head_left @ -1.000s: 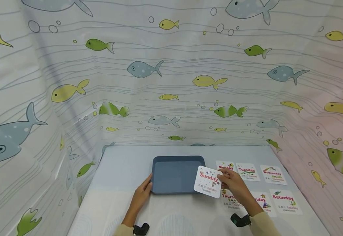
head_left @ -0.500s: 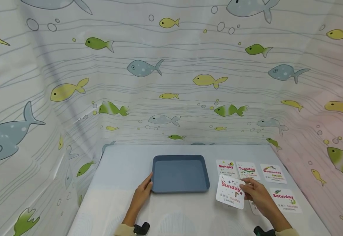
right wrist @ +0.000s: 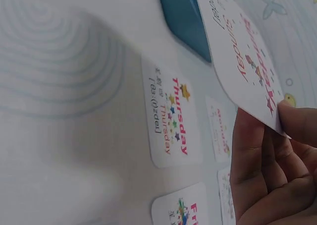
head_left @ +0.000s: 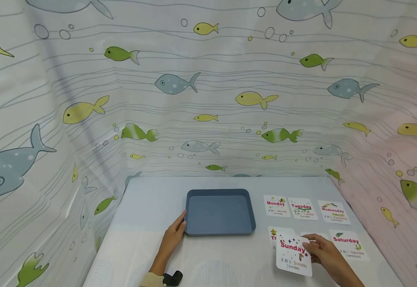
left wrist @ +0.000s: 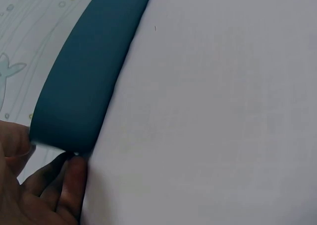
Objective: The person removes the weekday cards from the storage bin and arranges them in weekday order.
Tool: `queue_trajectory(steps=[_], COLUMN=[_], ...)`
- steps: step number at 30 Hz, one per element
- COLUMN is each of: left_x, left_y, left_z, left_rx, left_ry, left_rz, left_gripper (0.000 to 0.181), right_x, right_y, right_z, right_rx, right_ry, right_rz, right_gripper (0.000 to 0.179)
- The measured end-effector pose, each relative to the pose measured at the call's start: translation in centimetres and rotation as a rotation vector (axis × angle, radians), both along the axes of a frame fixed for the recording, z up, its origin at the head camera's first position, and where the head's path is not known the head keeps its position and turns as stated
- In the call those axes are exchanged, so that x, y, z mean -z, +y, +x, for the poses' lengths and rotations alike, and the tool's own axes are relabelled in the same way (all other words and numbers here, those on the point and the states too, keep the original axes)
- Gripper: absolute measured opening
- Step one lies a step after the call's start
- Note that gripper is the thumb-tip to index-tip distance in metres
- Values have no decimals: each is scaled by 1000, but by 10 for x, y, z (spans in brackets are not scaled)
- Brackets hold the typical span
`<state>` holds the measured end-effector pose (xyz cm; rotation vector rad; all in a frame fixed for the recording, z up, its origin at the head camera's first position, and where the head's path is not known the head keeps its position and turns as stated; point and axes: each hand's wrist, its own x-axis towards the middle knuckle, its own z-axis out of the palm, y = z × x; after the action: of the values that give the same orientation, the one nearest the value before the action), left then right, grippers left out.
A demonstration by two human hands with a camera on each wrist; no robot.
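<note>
In the head view my right hand (head_left: 325, 253) pinches the upper right side of a white "Sunday" card (head_left: 294, 255) between thumb and fingers. The card is raised and tilted above the table, as the right wrist view also shows. It partly covers the "Thursday" card (right wrist: 173, 116) and the "Friday" card (right wrist: 185, 210) in the head view. My left hand (head_left: 174, 236) holds the left edge of a blue-grey tray (head_left: 220, 232), with thumb and fingertips at its rim (left wrist: 79, 86) in the left wrist view. Nothing lies in the tray.
Right of the tray, a "Monday" card (head_left: 277, 206), a "Tuesday" card (head_left: 303, 209) and a "Wednesday" card (head_left: 334, 212) form a back row. A "Saturday" card (head_left: 348, 245) lies nearer. Fish-print cloth (head_left: 208, 99) walls surround the white table (head_left: 151, 199).
My right hand has carried the "Sunday" card from over the tray's right edge rightward and toward me, to above the front row of cards. The left hand has stayed at the tray.
</note>
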<state>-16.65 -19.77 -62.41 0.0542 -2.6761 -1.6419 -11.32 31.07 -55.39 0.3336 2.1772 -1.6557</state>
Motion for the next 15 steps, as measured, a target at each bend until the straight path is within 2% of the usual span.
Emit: queue_trajectory(steps=[3, 8, 15], left_x=[1, 3, 2], left_y=[0, 2, 3], left_z=[1, 2, 1], left_rx=[-7, -16, -16], left_ry=[-7, -28, 3], left_rz=[1, 12, -10], left_gripper=[47, 47, 47], right_x=[6, 17, 33], right_y=[9, 20, 24], right_z=[7, 19, 33], right_rx=[-30, -92, -185], right_ry=[-20, -35, -64], right_rz=[-12, -67, -147], right_gripper=[62, 56, 48])
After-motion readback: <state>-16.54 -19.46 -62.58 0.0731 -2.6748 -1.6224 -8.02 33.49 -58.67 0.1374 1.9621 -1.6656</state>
